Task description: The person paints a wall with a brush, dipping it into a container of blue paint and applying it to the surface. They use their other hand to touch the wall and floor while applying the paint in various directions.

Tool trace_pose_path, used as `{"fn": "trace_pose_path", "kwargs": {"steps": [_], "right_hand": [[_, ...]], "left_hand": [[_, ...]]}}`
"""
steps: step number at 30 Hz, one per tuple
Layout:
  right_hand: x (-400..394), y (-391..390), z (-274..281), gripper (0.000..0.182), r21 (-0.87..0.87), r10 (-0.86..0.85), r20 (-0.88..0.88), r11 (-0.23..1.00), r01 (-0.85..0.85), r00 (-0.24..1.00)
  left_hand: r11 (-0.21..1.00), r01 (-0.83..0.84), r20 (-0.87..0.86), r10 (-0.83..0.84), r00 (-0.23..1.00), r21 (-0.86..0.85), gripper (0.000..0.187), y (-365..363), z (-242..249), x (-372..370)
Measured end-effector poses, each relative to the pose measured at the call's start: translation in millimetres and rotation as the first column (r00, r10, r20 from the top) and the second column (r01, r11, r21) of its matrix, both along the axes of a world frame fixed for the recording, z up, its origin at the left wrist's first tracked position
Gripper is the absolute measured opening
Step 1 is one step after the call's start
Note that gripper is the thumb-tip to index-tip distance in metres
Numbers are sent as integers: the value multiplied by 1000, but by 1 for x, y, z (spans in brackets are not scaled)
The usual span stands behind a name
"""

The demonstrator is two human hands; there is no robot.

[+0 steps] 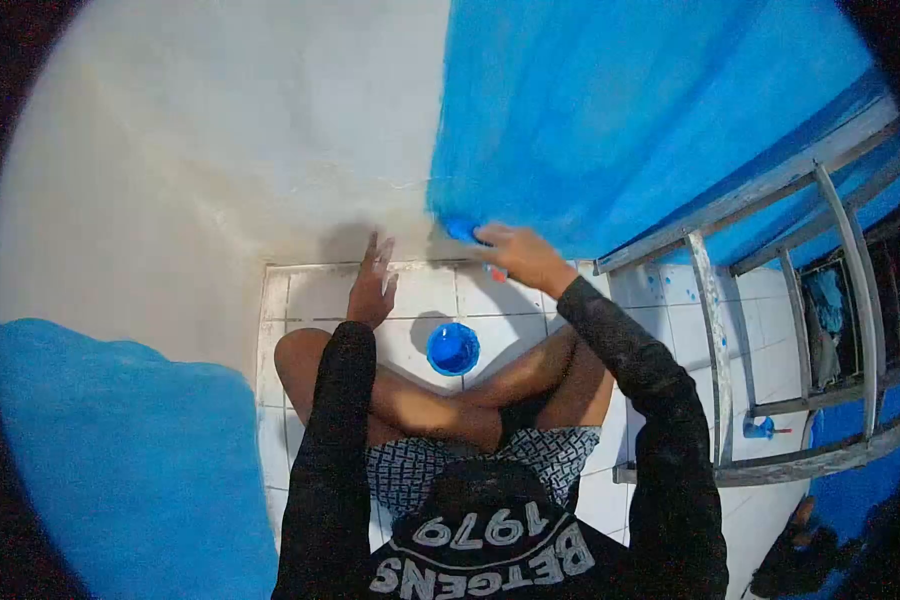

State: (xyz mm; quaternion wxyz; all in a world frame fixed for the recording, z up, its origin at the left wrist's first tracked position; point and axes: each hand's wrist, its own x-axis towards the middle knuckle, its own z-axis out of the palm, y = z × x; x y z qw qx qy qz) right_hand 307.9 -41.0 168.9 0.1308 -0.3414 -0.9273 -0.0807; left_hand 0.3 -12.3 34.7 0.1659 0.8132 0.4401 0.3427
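Facing you, the wall [300, 110] is part pale, part blue. A ladder [710, 330] stands to your right. Your left hand [372, 280], fingers apart, is near the wall; your right hand [522, 257] grips a blue-tipped brush [460, 229] at the blue's lower edge. The paint cup [453, 349] sits before your crossed legs.

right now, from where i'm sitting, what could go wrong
The paint cup sits on the tiles just in front of your crossed legs, so shifting a knee might tip it. The brush in your right hand works low on the wall and could smear the white floor tiles. Your right elbow is near the wooden ladder and might bump it.
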Motion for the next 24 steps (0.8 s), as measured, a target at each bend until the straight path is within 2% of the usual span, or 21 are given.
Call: {"fn": "trace_pose_path", "kwargs": {"steps": [2,4,7,11,13,15,16,19,20,22,24], "right_hand": [[-2,-1,45,32,22,-9,-57,1000,10,998],[-9,-6,99,31,31,-47,-108,998,51,993],[-18,-19,135,32,19,-47,-204,998,52,978],[-33,-31,131,33,-87,-8,-83,996,1,997],[-34,-22,88,34,-228,-1,-81,974,-18,997],[-26,2,32,34,-233,-5,-95,972,-17,995],[-26,9,28,33,-244,-6,-107,970,-20,994],[-17,17,52,33,-303,-126,-139,950,79,982],[-15,17,57,30,-195,-125,-150,976,94,981],[-7,11,80,28,-201,-143,-171,974,108,975],[4,-3,99,26,-209,-169,-189,969,129,967]], "left_hand": [[998,2,15,-2,1000,-57,65,-2,-1,0],[1000,2,21,-1,1000,-18,65,2,-5,2],[999,51,87,-50,995,-14,66,4,-6,1],[999,-21,-13,22,1000,49,65,4,-5,2],[1000,15,16,-15,1000,15,66,1,1,2],[1000,17,2,-17,1000,12,66,1,2,2],[1000,14,-10,-14,1000,3,67,1,1,2],[998,-30,-43,28,999,-48,70,3,-3,0],[998,-29,-44,27,999,-52,70,3,-5,-2],[1000,24,32,-25,999,17,71,4,-6,-2],[1000,22,34,-22,999,13,70,3,-6,1]]}}
